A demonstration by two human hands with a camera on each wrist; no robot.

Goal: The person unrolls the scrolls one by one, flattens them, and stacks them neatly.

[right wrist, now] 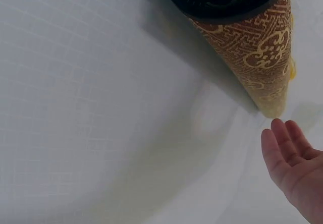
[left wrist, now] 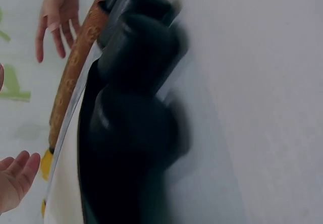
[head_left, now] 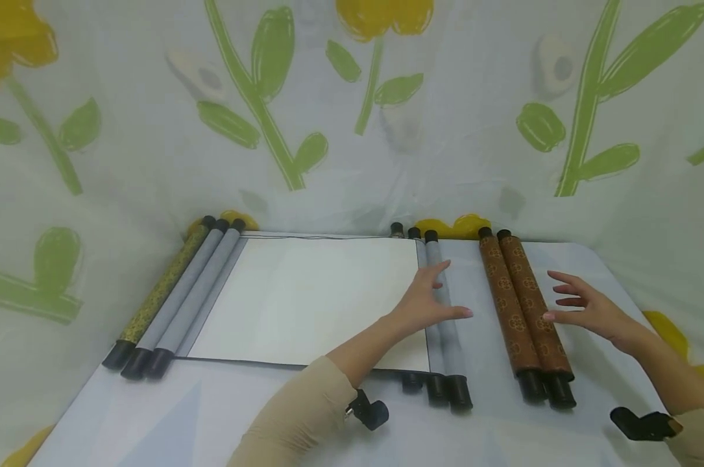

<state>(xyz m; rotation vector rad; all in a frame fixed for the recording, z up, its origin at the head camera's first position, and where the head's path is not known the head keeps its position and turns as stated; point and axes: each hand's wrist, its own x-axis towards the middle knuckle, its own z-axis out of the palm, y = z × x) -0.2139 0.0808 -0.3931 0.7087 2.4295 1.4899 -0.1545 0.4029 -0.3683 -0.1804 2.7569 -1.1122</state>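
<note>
My left hand hovers over the right end of a partly unrolled scroll with a blank cream sheet, thumb and fingers spread apart. Below it lie grey rolls with black end caps. My right hand is just right of two brown patterned rolls, its fingers extended and holding nothing. In the right wrist view, one brown roll shows its dark cap, with the right fingers near its far end. The left wrist view shows large black end caps close up.
On the left side of the table, two grey rolls and a yellow-green patterned roll lie side by side. A white cloth with flower prints hangs behind. Black cameras are strapped at both wrists.
</note>
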